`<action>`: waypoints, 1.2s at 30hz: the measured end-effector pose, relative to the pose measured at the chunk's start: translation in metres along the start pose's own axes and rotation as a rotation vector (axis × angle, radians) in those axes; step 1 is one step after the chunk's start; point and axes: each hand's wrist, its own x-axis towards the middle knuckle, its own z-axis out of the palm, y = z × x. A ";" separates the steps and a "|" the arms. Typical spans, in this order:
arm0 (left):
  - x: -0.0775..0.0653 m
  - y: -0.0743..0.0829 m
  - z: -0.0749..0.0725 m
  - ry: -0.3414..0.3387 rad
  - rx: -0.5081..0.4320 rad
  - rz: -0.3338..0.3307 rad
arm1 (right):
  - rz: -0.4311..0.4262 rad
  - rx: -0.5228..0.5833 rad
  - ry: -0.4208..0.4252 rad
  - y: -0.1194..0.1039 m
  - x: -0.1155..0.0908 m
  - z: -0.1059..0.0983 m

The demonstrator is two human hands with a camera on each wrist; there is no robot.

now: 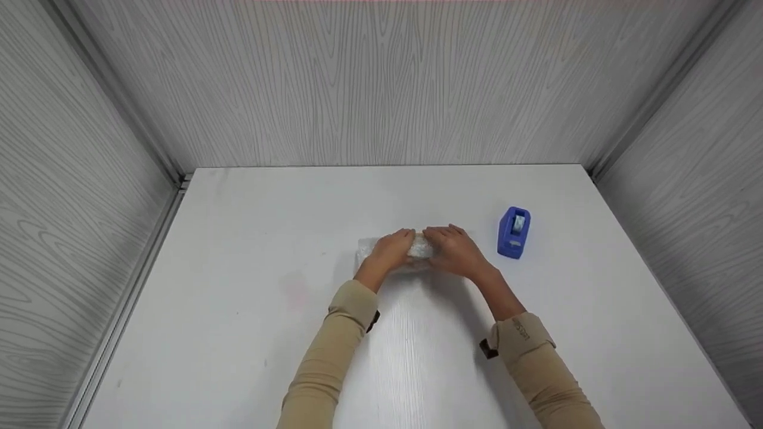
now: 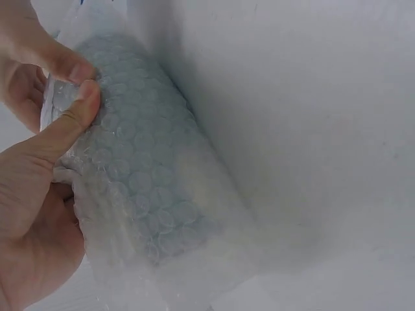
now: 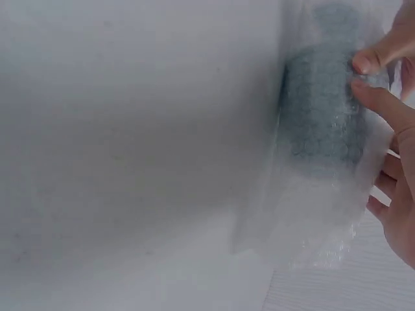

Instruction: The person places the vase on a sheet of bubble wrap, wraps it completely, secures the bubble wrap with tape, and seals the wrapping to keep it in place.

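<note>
A bundle of clear bubble wrap [image 1: 422, 248] lies in front of me on the white table. Through its layers a dark grey-green object [image 3: 321, 110] shows dimly; its kind cannot be made out. My left hand [image 1: 390, 250] grips the near side of the roll, thumb on top and fingers curled beneath, as the left wrist view shows. Beside it my right hand [image 1: 456, 253] pinches the same wrap [image 2: 139, 155], its thumb close to the left thumb. Loose, flat wrap extends past the object at both ends.
A blue tape dispenser [image 1: 514, 232] with a roll of clear tape stands on the table [image 1: 268, 345] to the right of my hands. Grey wood-grain panels [image 1: 381, 83] rise at the back and on both sides.
</note>
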 end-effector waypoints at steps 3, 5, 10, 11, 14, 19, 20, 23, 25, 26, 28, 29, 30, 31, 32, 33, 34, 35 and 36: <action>0.002 0.001 -0.002 -0.011 -0.025 -0.020 | 0.008 -0.045 0.169 0.003 -0.004 -0.007; 0.002 0.003 -0.002 -0.008 -0.033 -0.017 | 0.033 -0.108 0.313 0.001 -0.007 -0.008; 0.002 0.004 -0.002 -0.009 -0.034 -0.025 | 0.027 -0.148 0.597 -0.005 -0.017 0.003; 0.002 0.004 -0.003 -0.009 -0.029 -0.025 | 0.015 -0.129 0.612 -0.005 -0.020 0.006; 0.001 0.005 -0.004 -0.012 -0.003 -0.013 | 0.004 -0.044 0.559 -0.006 -0.025 0.015; -0.002 0.009 -0.003 0.012 0.059 0.017 | 0.145 0.075 0.353 -0.002 -0.026 0.021; -0.002 0.010 -0.002 0.022 0.073 0.019 | 0.189 0.086 0.319 -0.001 -0.026 0.022; -0.002 0.014 0.001 0.030 0.106 0.012 | 0.317 0.143 0.268 0.007 -0.024 0.021; -0.002 0.017 0.003 0.015 0.127 -0.003 | 0.397 0.185 0.263 0.011 -0.023 0.021; -0.002 0.018 0.004 0.005 0.138 -0.009 | 0.431 0.216 0.264 0.013 -0.023 0.020; -0.002 0.020 0.004 -0.025 0.151 -0.029 | 0.481 0.296 0.257 0.015 -0.022 0.019; -0.002 0.021 0.004 -0.035 0.158 -0.035 | 0.496 0.328 0.248 0.016 -0.022 0.019; -0.001 0.021 0.004 -0.045 0.159 -0.043 | 0.513 0.363 0.234 0.016 -0.022 0.018; -0.002 0.021 0.003 -0.053 0.159 -0.047 | 0.525 0.406 0.220 0.016 -0.022 0.018; -0.002 0.020 0.002 -0.061 0.156 -0.050 | 0.539 0.453 0.207 0.016 -0.022 0.017; -0.002 0.019 0.002 -0.068 0.157 -0.049 | 0.554 0.496 0.194 0.017 -0.023 0.017; -0.002 0.018 0.002 -0.072 0.160 -0.043 | 0.573 0.534 0.182 0.017 -0.023 0.017; -0.002 0.018 0.001 -0.083 0.162 -0.041 | 0.592 0.568 0.172 0.018 -0.023 0.017; -0.002 0.016 0.001 -0.088 0.158 -0.035 | 0.614 0.597 0.162 0.018 -0.024 0.018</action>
